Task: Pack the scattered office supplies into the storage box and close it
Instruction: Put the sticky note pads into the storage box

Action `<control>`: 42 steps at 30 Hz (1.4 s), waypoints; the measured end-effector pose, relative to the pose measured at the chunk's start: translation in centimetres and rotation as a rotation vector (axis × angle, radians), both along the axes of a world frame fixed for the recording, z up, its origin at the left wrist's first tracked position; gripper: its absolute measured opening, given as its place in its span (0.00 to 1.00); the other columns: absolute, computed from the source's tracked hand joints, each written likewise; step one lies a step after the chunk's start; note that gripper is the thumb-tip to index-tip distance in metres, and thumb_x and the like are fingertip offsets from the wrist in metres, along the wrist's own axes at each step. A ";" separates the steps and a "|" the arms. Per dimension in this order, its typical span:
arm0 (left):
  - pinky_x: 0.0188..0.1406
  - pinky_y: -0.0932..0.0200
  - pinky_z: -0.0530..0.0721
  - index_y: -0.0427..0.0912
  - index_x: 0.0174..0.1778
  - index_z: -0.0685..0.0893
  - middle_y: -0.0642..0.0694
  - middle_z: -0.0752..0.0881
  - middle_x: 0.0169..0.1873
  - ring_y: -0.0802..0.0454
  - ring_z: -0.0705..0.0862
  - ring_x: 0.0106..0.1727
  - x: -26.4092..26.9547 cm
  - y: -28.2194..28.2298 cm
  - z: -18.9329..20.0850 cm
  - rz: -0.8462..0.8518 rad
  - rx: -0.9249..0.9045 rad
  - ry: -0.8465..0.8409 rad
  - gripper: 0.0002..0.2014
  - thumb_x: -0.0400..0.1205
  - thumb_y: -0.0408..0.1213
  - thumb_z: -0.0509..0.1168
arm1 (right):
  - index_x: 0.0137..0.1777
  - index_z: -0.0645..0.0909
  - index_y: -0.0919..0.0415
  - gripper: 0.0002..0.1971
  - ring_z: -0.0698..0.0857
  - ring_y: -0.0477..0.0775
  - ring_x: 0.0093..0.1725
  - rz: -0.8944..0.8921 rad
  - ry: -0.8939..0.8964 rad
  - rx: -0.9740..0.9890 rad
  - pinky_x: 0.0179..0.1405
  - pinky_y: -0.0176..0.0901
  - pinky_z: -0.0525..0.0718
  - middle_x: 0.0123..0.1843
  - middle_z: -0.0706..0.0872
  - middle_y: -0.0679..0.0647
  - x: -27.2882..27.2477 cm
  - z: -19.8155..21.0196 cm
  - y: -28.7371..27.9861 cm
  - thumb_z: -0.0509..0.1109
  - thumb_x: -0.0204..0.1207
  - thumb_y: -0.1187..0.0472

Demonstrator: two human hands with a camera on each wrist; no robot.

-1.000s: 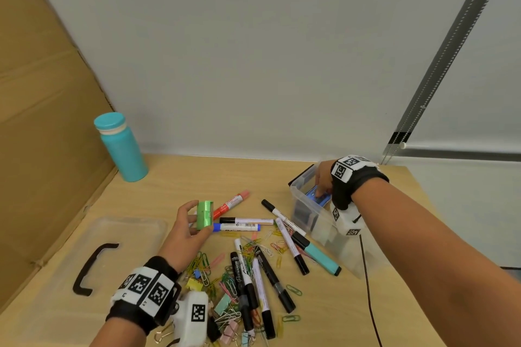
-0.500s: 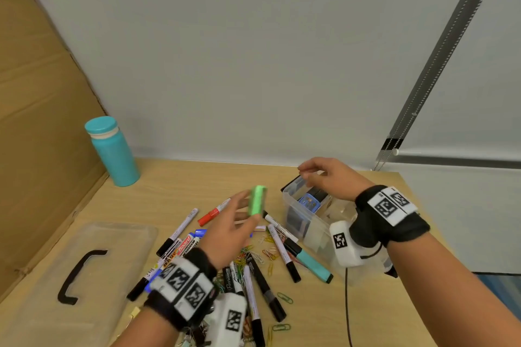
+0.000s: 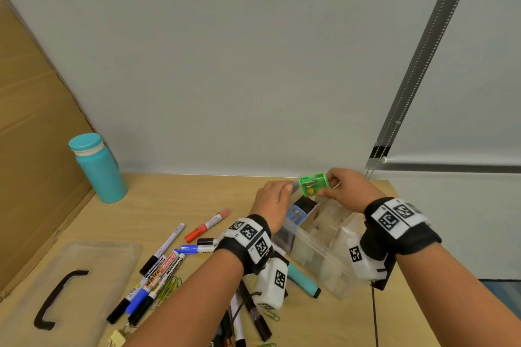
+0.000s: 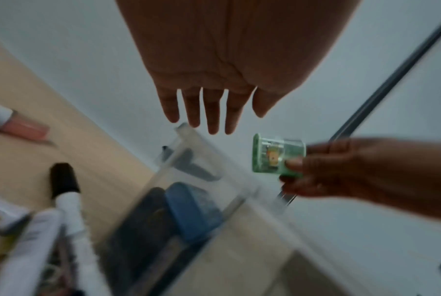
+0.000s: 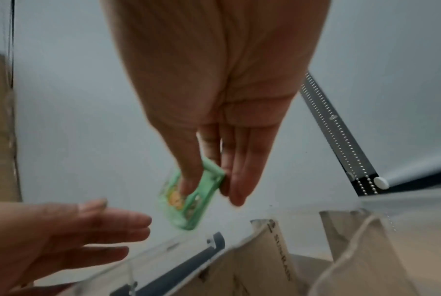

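The right hand (image 3: 345,191) pinches a small translucent green plastic sharpener (image 3: 313,184) above the far end of the clear plastic storage box (image 3: 315,251); the left hand (image 3: 272,200), fingers straight, holds nothing beside it.

The sharpener (image 3: 313,184) is translucent green with an orange speck inside; the storage box (image 3: 324,258) is clear, holding a blue piece (image 3: 296,213) and a black one (image 3: 304,202); left of the box lie a red marker (image 3: 207,225), a blue-capped marker (image 3: 194,248) and a teal highlighter (image 3: 303,280); the bottle (image 3: 97,167) is teal; the table (image 3: 174,200) is pale wood; the wristbands (image 3: 249,242) are black with black-and-white square codes.
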State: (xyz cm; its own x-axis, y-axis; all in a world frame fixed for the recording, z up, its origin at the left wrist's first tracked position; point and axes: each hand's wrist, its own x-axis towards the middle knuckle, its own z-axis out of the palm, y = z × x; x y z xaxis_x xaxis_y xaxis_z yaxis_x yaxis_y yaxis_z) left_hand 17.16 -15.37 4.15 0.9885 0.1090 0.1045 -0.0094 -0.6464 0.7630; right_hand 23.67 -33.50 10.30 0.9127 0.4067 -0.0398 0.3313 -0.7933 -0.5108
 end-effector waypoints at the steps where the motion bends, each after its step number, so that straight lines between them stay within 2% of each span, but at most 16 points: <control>1: 0.76 0.49 0.66 0.45 0.76 0.70 0.42 0.72 0.74 0.44 0.68 0.75 0.2 -0.1 -0.6 0.014 0.087 0.058 0.22 0.87 0.47 0.48 | 0.53 0.80 0.60 0.12 0.83 0.56 0.47 -0.023 -0.084 -0.079 0.39 0.41 0.78 0.46 0.84 0.53 0.3 0.1 0.6 0.75 0.74 0.55; 4: 0.80 0.48 0.62 0.42 0.82 0.56 0.44 0.60 0.81 0.45 0.59 0.81 0.0 -0.8 -2.4 0.002 0.250 0.120 0.27 0.88 0.46 0.49 | 0.64 0.74 0.62 0.17 0.84 0.61 0.50 -0.008 -0.184 -0.302 0.45 0.48 0.82 0.53 0.85 0.61 1.3 -0.2 2.8 0.70 0.77 0.59; 8: 0.81 0.50 0.61 0.42 0.83 0.53 0.44 0.59 0.81 0.45 0.58 0.81 -0.3 -1.0 -3.3 0.019 0.276 0.042 0.27 0.88 0.45 0.48 | 0.65 0.69 0.62 0.21 0.84 0.62 0.50 0.050 -0.113 -0.541 0.43 0.47 0.79 0.57 0.84 0.62 3.3 -1.5 4.6 0.71 0.76 0.58; 10: 0.81 0.50 0.61 0.41 0.83 0.53 0.44 0.59 0.81 0.46 0.58 0.81 -0.4 -1.0 -3.4 0.016 0.271 0.037 0.27 0.88 0.45 0.48 | 0.61 0.75 0.60 0.21 0.86 0.62 0.53 0.074 -0.048 -0.615 0.48 0.46 0.82 0.56 0.85 0.59 4.8 -2.3 4.9 0.74 0.71 0.54; 12: 0.81 0.50 0.61 0.42 0.83 0.53 0.45 0.59 0.81 0.46 0.58 0.81 -0.4 -1.0 -3.4 0.019 0.266 0.034 0.27 0.88 0.45 0.48 | 0.56 0.81 0.56 0.24 0.87 0.59 0.48 0.093 -0.011 -0.705 0.51 0.50 0.87 0.50 0.88 0.54 7.9 -4.0 5.2 0.79 0.60 0.49; 15: 0.80 0.50 0.63 0.43 0.83 0.52 0.45 0.59 0.81 0.46 0.59 0.81 -0.4 -1.0 -3.6 0.027 0.266 0.025 0.27 0.88 0.46 0.47 | 0.61 0.81 0.47 0.38 0.87 0.56 0.52 0.140 0.022 -0.821 0.55 0.54 0.86 0.55 0.86 0.49 15.4 -9.9 5.4 0.80 0.47 0.40; 17: 0.80 0.50 0.63 0.43 0.83 0.52 0.44 0.59 0.81 0.46 0.60 0.80 -0.4 -0.9 -3.8 0.025 0.268 0.018 0.27 0.88 0.46 0.47 | 0.58 0.81 0.50 0.33 0.86 0.57 0.55 0.151 0.077 -0.890 0.56 0.55 0.85 0.57 0.86 0.50 15.4 -10.1 5.9 0.80 0.51 0.39; 19: 0.79 0.50 0.64 0.43 0.83 0.52 0.44 0.59 0.81 0.46 0.60 0.80 -0.3 -0.9 -3.9 0.031 0.265 0.013 0.27 0.88 0.46 0.47 | 0.45 0.79 0.58 0.23 0.87 0.59 0.51 0.177 0.087 -0.930 0.55 0.55 0.86 0.50 0.86 0.54 12.9 -8.0 6.5 0.80 0.59 0.44; 20: 0.79 0.49 0.64 0.43 0.83 0.52 0.44 0.59 0.81 0.46 0.60 0.80 -0.3 -0.9 -3.9 0.032 0.264 0.013 0.27 0.88 0.46 0.47 | 0.45 0.78 0.60 0.22 0.87 0.60 0.51 0.184 0.073 -0.928 0.55 0.55 0.87 0.49 0.86 0.55 12.3 -7.6 6.8 0.80 0.61 0.45; 25: 0.79 0.51 0.64 0.43 0.83 0.52 0.44 0.59 0.80 0.47 0.61 0.80 -0.2 -1.0 -4.0 0.038 0.285 0.008 0.27 0.88 0.46 0.47 | 0.59 0.83 0.62 0.29 0.86 0.62 0.56 0.230 0.040 -0.978 0.59 0.57 0.85 0.53 0.86 0.57 12.4 -7.5 7.2 0.78 0.63 0.44; 28: 0.80 0.52 0.63 0.43 0.83 0.52 0.44 0.59 0.80 0.48 0.61 0.80 -0.2 -1.0 -3.8 0.039 0.297 0.004 0.27 0.88 0.46 0.46 | 0.72 0.75 0.56 0.48 0.79 0.60 0.69 0.255 0.054 -1.017 0.70 0.55 0.77 0.69 0.79 0.54 12.9 -7.9 7.0 0.78 0.47 0.40; 29: 0.79 0.52 0.63 0.43 0.83 0.52 0.44 0.60 0.80 0.48 0.61 0.80 -0.2 -1.0 -3.8 0.039 0.304 0.008 0.27 0.88 0.46 0.46 | 0.74 0.73 0.54 0.49 0.78 0.60 0.71 0.239 0.052 -1.010 0.71 0.55 0.76 0.72 0.77 0.53 13.9 -8.7 6.8 0.77 0.49 0.40; 31: 0.79 0.51 0.64 0.43 0.83 0.53 0.44 0.60 0.80 0.48 0.62 0.80 -0.2 -1.1 -3.7 0.046 0.315 0.017 0.27 0.88 0.46 0.46 | 0.76 0.71 0.53 0.35 0.77 0.59 0.72 0.192 0.062 -0.930 0.71 0.57 0.76 0.75 0.76 0.53 16.5 -10.7 6.2 0.72 0.67 0.45; 33: 0.79 0.50 0.64 0.44 0.83 0.53 0.45 0.60 0.81 0.47 0.61 0.80 -0.2 -1.2 -3.6 0.057 0.324 0.035 0.27 0.88 0.46 0.46 | 0.77 0.69 0.51 0.30 0.75 0.59 0.74 0.153 0.049 -0.858 0.73 0.57 0.75 0.78 0.73 0.53 17.3 -11.5 5.5 0.66 0.74 0.50; 37: 0.81 0.46 0.59 0.44 0.83 0.51 0.45 0.56 0.83 0.46 0.56 0.83 -0.2 -1.0 -3.1 0.052 0.349 0.083 0.29 0.87 0.49 0.46 | 0.78 0.67 0.59 0.24 0.73 0.60 0.76 0.048 0.040 -0.683 0.75 0.52 0.72 0.78 0.72 0.57 4.9 -2.4 5.6 0.60 0.82 0.61; 42: 0.82 0.44 0.58 0.48 0.83 0.52 0.48 0.55 0.82 0.48 0.54 0.83 -3.6 1.7 -1.9 0.054 0.267 0.017 0.28 0.87 0.50 0.48 | 0.77 0.67 0.55 0.22 0.72 0.62 0.73 -0.043 -0.135 -0.283 0.68 0.58 0.76 0.73 0.77 0.57 -1.8 0.3 4.6 0.55 0.83 0.61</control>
State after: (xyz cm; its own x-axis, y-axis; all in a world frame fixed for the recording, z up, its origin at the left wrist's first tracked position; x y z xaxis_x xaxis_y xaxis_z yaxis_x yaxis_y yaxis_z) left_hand 13.52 -13.72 2.27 0.9839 0.1322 0.1201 0.0417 -0.8239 0.5652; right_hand 21.83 -28.90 10.63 0.9334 0.3580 -0.0235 0.3444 -0.9123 -0.2216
